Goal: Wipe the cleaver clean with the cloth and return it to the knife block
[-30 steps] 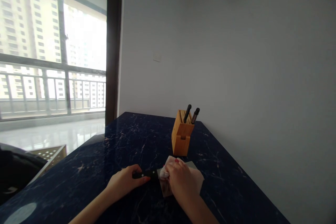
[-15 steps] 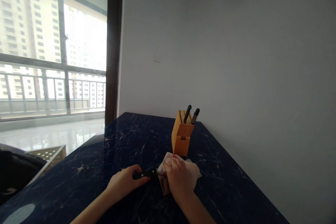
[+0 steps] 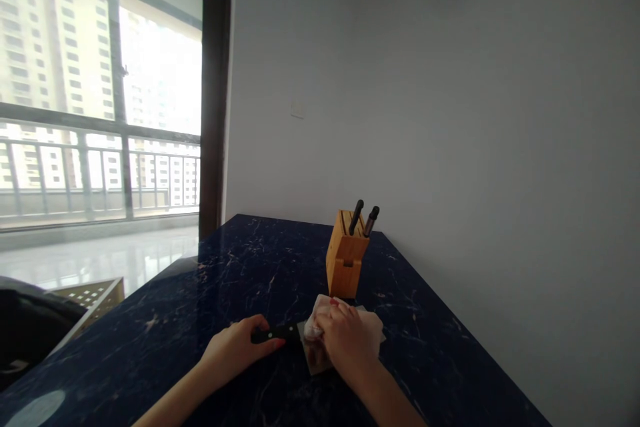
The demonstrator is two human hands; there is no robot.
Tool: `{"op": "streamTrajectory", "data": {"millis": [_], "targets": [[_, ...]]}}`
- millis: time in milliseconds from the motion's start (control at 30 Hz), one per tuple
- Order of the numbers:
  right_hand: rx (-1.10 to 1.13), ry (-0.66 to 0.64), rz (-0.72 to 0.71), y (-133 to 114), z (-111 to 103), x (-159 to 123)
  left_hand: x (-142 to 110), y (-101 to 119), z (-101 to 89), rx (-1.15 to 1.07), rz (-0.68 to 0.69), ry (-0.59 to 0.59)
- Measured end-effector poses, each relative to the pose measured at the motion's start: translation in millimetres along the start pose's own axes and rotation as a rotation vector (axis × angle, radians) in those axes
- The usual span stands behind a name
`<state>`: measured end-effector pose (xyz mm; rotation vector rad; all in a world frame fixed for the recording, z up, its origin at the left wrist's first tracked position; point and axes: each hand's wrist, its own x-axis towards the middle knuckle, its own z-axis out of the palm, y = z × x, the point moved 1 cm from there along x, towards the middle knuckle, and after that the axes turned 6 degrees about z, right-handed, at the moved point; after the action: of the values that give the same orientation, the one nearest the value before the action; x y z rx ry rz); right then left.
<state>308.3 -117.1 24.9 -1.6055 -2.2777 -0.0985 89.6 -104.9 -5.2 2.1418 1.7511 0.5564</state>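
Observation:
My left hand is closed around the black riveted handle of a cleaver, which lies low over the dark table with its broad blade pointing right. On top of the blade, my right hand presses a crumpled white cloth, fingers bunched into it. Cloth and hand cover most of the blade; a strip near the handle and a small far corner show. Just beyond the cloth stands a wooden knife block with two dark-handled tools in its top slots.
The dark blue marbled table stretches to a grey wall at the back and right. To the left, a chair with something black on it stands beside the table, and a large window lies beyond.
My right hand has slid the cloth slightly right along the blade, so more of the blade near the handle shows. My left hand keeps its grip on the handle.

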Motion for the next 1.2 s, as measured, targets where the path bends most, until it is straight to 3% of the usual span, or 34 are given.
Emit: {"op": "streamTrajectory", "data": {"millis": [267, 567, 767, 933, 1067, 1200], "targets": [[0.114, -0.099, -0.058, -3.4, -11.5, -16.0, -0.5, -1.4, 1.4, 0.013, 0.033, 0.000], [-0.014, -0.105, 0.129, 29.6, -17.4, -13.0, -1.9, 0.6, -2.3, 0.039, 0.032, -0.011], [0.018, -0.016, 0.029, 7.9, -2.7, -14.0, -2.6, 1.2, -2.6, 0.031, 0.026, 0.004], [0.093, -0.078, -0.042, -10.6, -4.3, -22.7, -2.7, -1.0, -0.5, 0.035, 0.042, 0.005], [0.057, -0.115, -0.034, -6.7, -3.8, -25.9, -3.2, -1.3, 1.4, 0.061, 0.056, 0.004], [-0.028, -0.070, 0.035, 7.8, -5.0, -23.9, -3.8, -0.6, 1.9, 0.099, 0.069, 0.007]]}}
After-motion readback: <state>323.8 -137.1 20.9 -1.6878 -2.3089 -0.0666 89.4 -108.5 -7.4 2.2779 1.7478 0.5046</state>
